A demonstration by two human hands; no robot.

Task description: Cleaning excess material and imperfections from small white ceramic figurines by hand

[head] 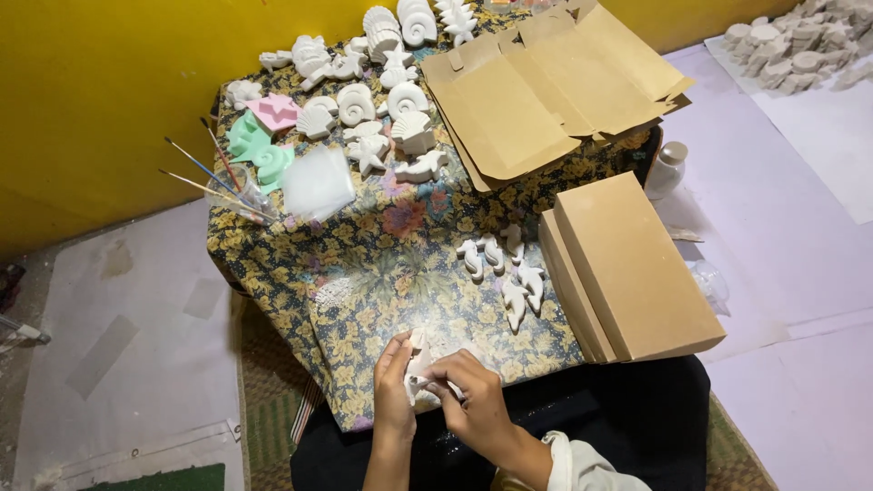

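Left hand (393,382) and right hand (473,400) both grip one small white plaster figure (418,364), fingers closed around it, above the near edge of the floral tablecloth (382,264). At one o'clock from the hands lie five white plaster seahorses (505,268). Closed cardboard boxes (627,268) sit at two o'clock.

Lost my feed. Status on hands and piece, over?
Both hands, left and right, grip white cast over table edge. Nothing blocking.
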